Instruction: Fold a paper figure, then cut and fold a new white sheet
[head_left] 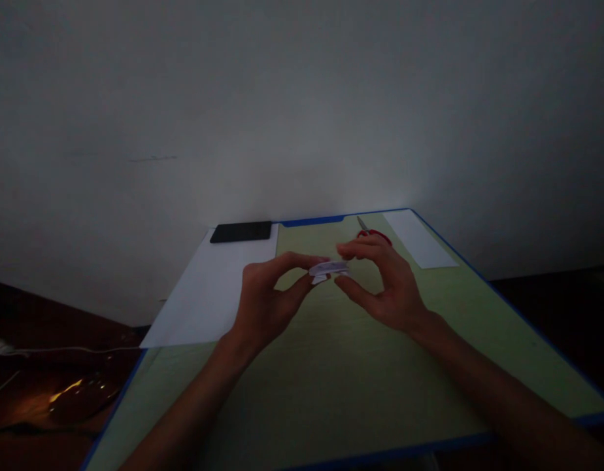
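Observation:
A small piece of folded white paper [327, 268] is held up above the middle of the table, with a loose-looking flap on its lower left. My left hand [270, 294] pinches its left end between thumb and fingers. Around the right end, the thumb and fingers of my right hand [387, 281] are curled, with the fingertips at its upper and lower edges. How firmly they press is hard to see in the dim light. Behind my right hand lies a pair of scissors [375, 234] with red handles, partly hidden by the fingers.
The light green table [331, 392] has a blue edge and stands against a grey wall [302, 118]. A white sheet [204, 288] lies at left, with a black flat device [240, 231] on its far end. At the far right is a white paper strip [419, 239]. A cable [81, 349] runs at left.

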Motion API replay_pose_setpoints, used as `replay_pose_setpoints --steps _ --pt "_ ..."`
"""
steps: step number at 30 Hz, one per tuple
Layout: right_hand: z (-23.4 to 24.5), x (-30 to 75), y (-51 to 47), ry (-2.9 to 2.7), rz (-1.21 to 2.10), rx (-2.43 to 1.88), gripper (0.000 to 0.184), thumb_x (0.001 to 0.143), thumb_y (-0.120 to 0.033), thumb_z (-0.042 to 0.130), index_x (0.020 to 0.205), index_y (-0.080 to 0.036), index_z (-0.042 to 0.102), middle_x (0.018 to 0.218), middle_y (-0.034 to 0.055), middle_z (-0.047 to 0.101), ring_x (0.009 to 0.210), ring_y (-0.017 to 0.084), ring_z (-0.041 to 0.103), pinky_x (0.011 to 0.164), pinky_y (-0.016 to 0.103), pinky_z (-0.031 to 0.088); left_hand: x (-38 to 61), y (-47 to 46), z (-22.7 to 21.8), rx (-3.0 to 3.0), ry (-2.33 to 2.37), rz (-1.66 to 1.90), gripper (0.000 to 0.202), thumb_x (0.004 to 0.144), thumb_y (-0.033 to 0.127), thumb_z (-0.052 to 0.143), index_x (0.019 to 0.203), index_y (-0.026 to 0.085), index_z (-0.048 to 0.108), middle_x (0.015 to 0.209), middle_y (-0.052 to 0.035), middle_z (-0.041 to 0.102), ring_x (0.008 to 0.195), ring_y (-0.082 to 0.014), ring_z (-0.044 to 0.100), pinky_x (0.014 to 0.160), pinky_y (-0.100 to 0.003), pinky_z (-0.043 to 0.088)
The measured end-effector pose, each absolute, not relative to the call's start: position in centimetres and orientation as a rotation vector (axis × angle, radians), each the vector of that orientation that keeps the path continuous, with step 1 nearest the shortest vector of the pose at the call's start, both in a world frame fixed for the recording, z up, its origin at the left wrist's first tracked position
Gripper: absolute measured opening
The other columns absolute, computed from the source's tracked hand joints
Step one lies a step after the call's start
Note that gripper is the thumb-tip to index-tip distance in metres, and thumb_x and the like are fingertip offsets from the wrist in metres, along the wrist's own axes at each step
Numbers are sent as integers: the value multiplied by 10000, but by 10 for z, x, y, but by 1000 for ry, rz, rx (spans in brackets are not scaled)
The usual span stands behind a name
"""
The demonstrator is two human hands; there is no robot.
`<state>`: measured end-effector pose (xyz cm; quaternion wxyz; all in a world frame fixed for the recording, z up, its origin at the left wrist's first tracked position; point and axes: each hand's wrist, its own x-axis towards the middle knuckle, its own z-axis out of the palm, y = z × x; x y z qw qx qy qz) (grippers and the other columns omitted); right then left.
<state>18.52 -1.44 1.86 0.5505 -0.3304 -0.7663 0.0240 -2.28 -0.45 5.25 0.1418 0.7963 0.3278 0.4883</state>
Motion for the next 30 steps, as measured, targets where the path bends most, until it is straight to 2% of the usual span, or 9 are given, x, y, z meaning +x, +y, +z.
replay_pose_setpoints --steps 2,7,11,17,24,30 --pt "18 185 -16 -1837 27 -760 412 872 -207 736 1257 -277 609 1099 60 693 1030 231 655 921 462 541 -22 -6 54 2341 961 1400 99 833 234 784 926 229 751 854 5 804 709 -155 755 701 -253 615" --pt "16 185 -15 -1874 13 -737 356 921 -180 688 1258 -284 637 1045 42 734 947 204 688 907 438 553 -21 -5 54 2411 930 1393 80 829 210 784 896 213 739 811 17 795 700 -144 752 678 -220 600" --pt "16 187 -13 -1862 24 -743 284 931 -167 669 1193 -276 675 1041 45 733 935 201 685 882 423 558 -22 -4 55 2492 876 1408 122 840 204 776 955 201 736 885 0 801 754 -138 758 737 -214 599" --pt "19 187 -13 -1836 -8 -787 233 917 -160 680 1131 -251 673 994 44 719 911 203 661 865 433 543 -27 0 53 2528 738 1393 87 905 161 689 983 194 709 1007 -45 789 911 -158 752 823 -272 602" --pt "20 186 -14 -1878 22 -809 194 934 -167 652 1115 -236 658 990 53 704 928 210 652 879 434 528 -27 2 51 2590 690 1409 95 898 127 679 956 194 713 956 -51 780 870 -152 739 779 -274 596" --pt "16 187 -11 -1920 -30 -792 207 925 -154 646 1113 -241 652 979 51 693 925 221 636 893 454 507 -24 0 46 2452 831 1417 50 868 176 722 908 205 732 873 -18 788 784 -141 747 735 -246 602"
